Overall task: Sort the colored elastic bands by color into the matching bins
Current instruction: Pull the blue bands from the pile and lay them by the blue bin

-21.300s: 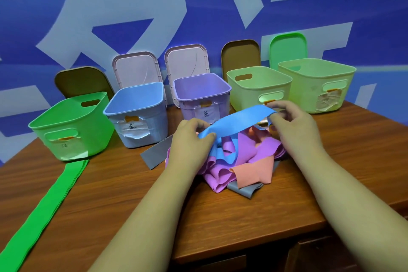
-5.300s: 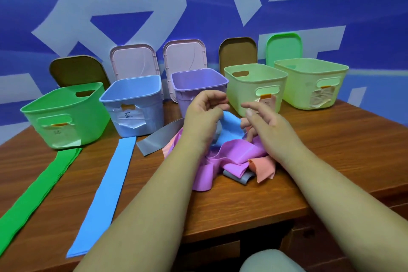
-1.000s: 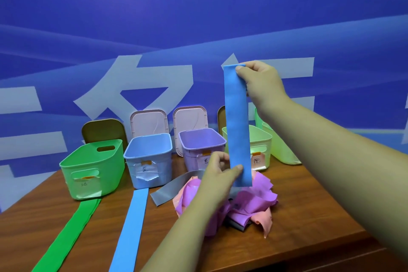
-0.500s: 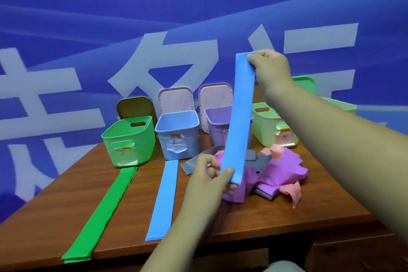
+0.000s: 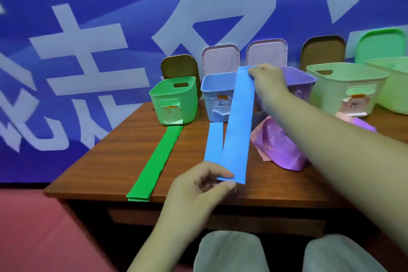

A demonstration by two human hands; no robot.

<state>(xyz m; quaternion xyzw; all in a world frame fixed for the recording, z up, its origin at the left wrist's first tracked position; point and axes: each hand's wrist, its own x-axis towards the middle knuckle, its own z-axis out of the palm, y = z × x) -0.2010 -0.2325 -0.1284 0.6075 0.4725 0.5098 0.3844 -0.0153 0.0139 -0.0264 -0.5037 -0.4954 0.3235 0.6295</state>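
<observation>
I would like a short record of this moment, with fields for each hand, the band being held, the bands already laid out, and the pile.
left hand: pinches the lower end of the held blue band
right hand: pinches its upper end, near the blue bin
held blue band: stretched straight between both hands
laid out: flat blue band before the blue bin; green bands before the green bin
pile: purple and pink bands, crumpled on the table

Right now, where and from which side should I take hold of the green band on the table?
Take the green band by its near end, coming from the front of the table. It lies flat and thin, and only that end reaches the edge, so a thumb could slip under.
</observation>
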